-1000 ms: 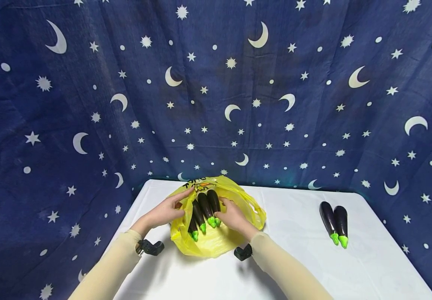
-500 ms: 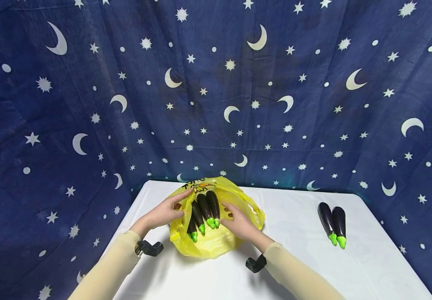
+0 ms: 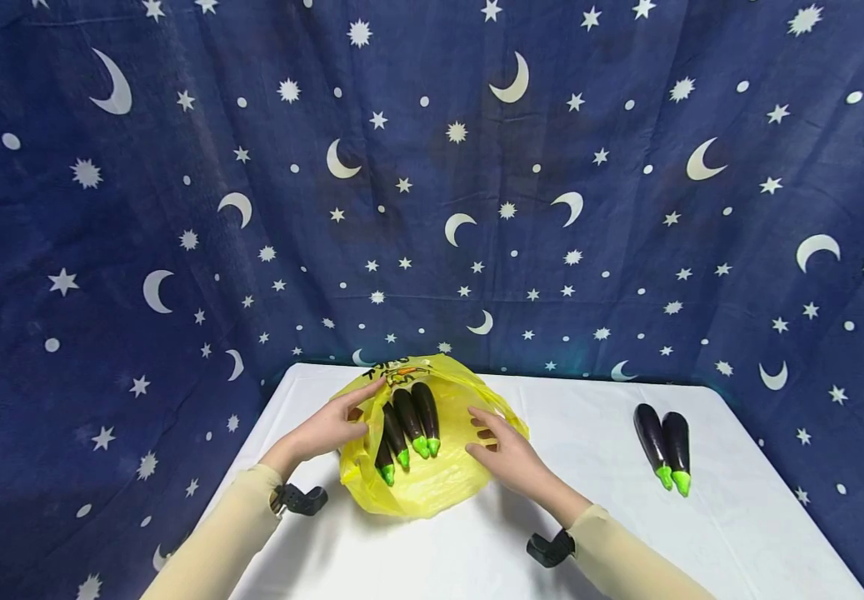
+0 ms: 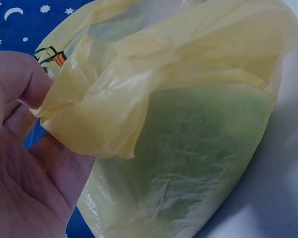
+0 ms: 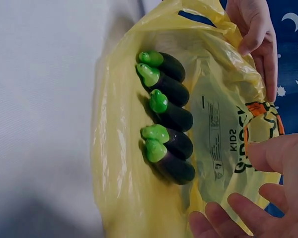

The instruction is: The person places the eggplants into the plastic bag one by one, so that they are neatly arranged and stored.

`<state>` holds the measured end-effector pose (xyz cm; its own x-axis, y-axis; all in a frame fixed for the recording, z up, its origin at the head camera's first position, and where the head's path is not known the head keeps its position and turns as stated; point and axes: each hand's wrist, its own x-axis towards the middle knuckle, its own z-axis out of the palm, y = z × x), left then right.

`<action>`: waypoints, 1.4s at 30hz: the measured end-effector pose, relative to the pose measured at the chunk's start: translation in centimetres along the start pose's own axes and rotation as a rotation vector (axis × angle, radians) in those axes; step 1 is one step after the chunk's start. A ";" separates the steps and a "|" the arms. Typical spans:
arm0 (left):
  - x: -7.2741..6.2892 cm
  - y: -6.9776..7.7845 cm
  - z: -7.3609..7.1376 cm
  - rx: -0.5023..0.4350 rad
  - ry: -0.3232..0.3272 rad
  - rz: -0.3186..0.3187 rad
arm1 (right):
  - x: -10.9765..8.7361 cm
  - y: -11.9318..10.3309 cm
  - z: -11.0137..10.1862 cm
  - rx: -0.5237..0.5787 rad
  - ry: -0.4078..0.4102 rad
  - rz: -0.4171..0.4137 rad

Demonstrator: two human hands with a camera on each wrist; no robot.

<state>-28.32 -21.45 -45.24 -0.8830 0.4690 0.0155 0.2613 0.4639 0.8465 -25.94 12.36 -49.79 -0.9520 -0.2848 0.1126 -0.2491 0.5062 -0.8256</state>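
This is a cloth-walled booth: a navy curtain [image 3: 424,208] with a pale moon-and-star print hangs behind a white-topped table [image 3: 589,433] and along both its sides. The curtain hides whatever lies beyond, so the kind of building is hard to tell.

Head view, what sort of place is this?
Probably a staged filming corner: a navy moon-and-star curtain hangs behind and beside a white-covered table, and black wrist cameras are in shot.
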 end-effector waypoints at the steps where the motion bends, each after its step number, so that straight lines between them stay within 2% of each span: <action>1: 0.0 0.0 0.0 -0.003 0.000 -0.002 | -0.3 0.0 -0.3 0.007 0.003 0.003; 11: 0.0 -0.3 -0.1 -0.005 0.008 0.003 | -2.5 1.2 -3.2 0.082 0.070 0.023; 16: 0.0 -0.4 -0.2 -0.009 0.013 0.007 | -3.0 2.2 -4.7 0.080 0.098 0.030; 24: 0.0 -0.5 -0.1 -0.007 0.011 0.002 | -3.8 3.5 -6.7 0.010 0.158 0.056; 34: 0.0 -0.6 0.0 -0.007 -0.003 0.015 | -4.5 5.7 -8.7 -0.033 0.191 0.099; 42: 0.1 -0.7 0.0 -0.011 -0.004 0.009 | -5.6 8.5 -11.7 -0.137 0.235 0.116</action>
<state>-28.56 -21.69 -45.82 -0.8792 0.4760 0.0212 0.2650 0.4515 0.8520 -24.85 27.77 -51.02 -0.9867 -0.0303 0.1598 -0.1425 0.6342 -0.7599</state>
